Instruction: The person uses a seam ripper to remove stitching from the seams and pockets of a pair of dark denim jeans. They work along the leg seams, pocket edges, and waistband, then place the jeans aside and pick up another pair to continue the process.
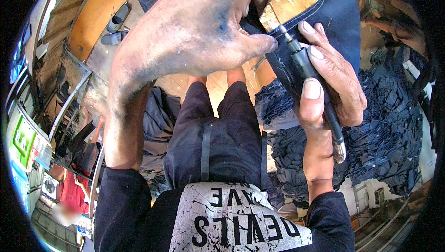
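Observation:
In my right hand (336, 78) is a black pen-shaped rotary handpiece (303, 62), gripped between thumb and fingers, its cable end trailing toward my wrist. The thin metal tip meets or nearly meets the stitched edge of a dark blue cloth garment (345, 25); whether they touch, I cannot tell. My left hand (199, 25), smudged with dark stains, is closed on the garment, its thumb lying close to the tip. Inside the curved stitched edge is an opening, through which a pale wooden surface (292, 2) shows. Part of my left fingers is hidden behind the cloth.
Large heaps of dark crumpled garments (384, 127) lie on the right, with more dark cloth (160, 117) beside my left leg. Slippers (113, 38) rest on the floor at far left. A person in red (76, 189) appears at lower left, near a green container (23, 136).

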The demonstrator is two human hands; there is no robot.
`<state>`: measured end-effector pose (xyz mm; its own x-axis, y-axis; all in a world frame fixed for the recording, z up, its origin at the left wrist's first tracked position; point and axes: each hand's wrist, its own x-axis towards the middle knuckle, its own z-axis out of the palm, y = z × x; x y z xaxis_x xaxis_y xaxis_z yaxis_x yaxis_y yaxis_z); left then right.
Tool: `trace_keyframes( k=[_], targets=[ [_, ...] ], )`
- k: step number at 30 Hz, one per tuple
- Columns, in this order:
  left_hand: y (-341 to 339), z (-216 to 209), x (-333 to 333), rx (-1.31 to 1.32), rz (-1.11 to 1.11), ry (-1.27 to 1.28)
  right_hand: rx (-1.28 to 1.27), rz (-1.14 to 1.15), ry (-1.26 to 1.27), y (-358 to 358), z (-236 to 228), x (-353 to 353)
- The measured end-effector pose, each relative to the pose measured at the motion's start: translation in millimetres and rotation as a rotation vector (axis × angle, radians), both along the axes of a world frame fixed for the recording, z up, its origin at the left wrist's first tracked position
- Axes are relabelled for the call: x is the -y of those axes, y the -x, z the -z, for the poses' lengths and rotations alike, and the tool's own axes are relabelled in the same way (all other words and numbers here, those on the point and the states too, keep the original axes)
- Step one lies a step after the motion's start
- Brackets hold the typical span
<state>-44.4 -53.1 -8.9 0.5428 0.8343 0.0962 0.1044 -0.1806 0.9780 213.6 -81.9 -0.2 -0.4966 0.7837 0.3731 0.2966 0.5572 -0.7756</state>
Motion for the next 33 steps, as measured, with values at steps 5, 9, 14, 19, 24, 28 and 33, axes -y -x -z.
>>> trace_keyframes(
  k=[5,9,14,19,24,28,33],
  targets=[
    [-8.1,5.6,-1.5,0.082,-0.019,0.022,0.024,-0.027,0.007,-1.4,-1.4,-1.0],
    [-13.2,-11.7,-6.1,0.031,-0.018,0.043,0.030,-0.005,0.020,-2.2,-1.5,0.5],
    [-10.4,-8.7,-2.6,0.093,-0.030,0.022,0.039,-0.011,0.002,-1.6,-0.7,0.5],
    [-8.4,11.9,2.1,0.153,-0.047,-0.053,0.022,0.016,0.024,-5.6,1.9,3.5],
    [-8.8,3.5,7.7,0.100,-0.087,0.005,-0.080,0.110,0.083,-11.2,4.9,-3.1],
    [-16.4,-4.9,7.4,0.092,-0.143,0.054,-0.053,0.082,-0.020,-14.2,0.2,-18.3],
    [-28.9,-14.5,14.0,0.072,-0.244,0.149,-0.010,0.011,-0.056,-13.7,0.7,-31.6]
  ],
)
